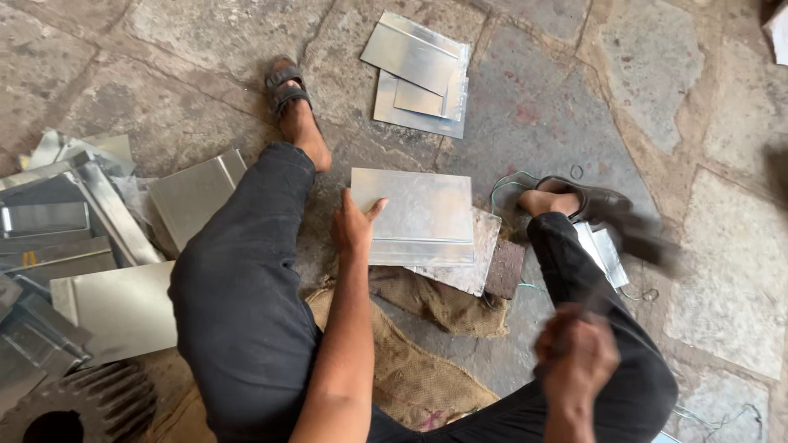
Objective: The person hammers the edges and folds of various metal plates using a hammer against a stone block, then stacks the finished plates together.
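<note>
Left hand [355,228] lay flat, pinning metal sheet [414,215] to floor [542,107]; right hand [574,353] clenched on blurred tool [636,238], raised.

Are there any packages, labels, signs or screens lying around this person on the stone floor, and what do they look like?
None: no package, sign or screen shows.
Nearest to a label: a small yellow mark on a grey metal sheet in the pile at far left, too small to make out.
The metal sheet under the left hand is plain, silvery and rectangular, with no marking.
The right hand is blurred, gripping a dark tool.
</note>
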